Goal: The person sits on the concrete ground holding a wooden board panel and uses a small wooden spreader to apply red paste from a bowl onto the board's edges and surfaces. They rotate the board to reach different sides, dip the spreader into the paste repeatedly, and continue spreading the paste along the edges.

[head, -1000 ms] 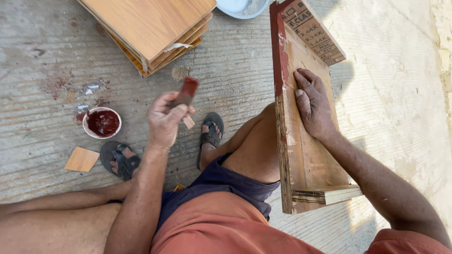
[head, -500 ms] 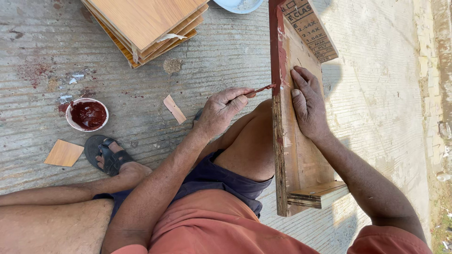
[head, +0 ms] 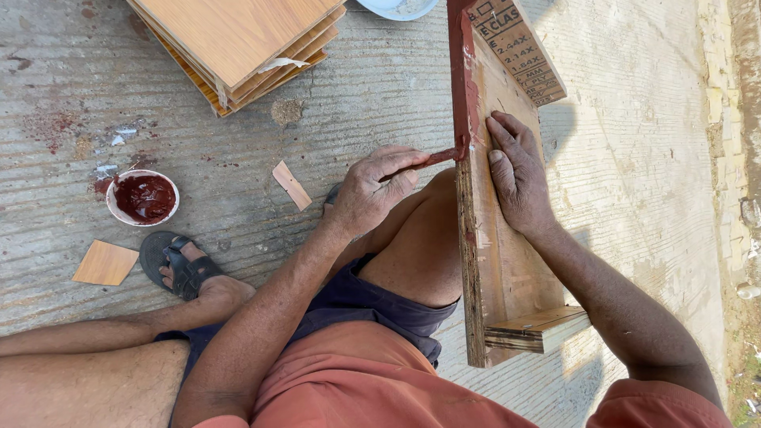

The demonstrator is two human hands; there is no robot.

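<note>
A wooden panel [head: 507,261] stands on edge against my raised knee, with its narrow edge [head: 461,71] coated dark red at the top. My left hand [head: 372,190] grips a thin paste-covered scraper [head: 441,157], and the scraper's tip touches the panel's edge. Flat on the panel's broad face lies my right hand [head: 517,173], fingers spread, steadying it. A small white bowl of dark red paste [head: 144,198] sits on the concrete to the left.
A stack of wood-finish boards [head: 238,43] lies at the top left. A small laminate strip [head: 291,185] and a square laminate piece [head: 105,263] lie on the ribbed concrete floor. My sandalled foot [head: 178,269] rests near the bowl. A pale basin rim [head: 396,8] shows at the top.
My left hand moved from above the bowl area rightward to the panel, bringing the red-coated scraper against the panel's edge. The right hand stayed on the panel.
</note>
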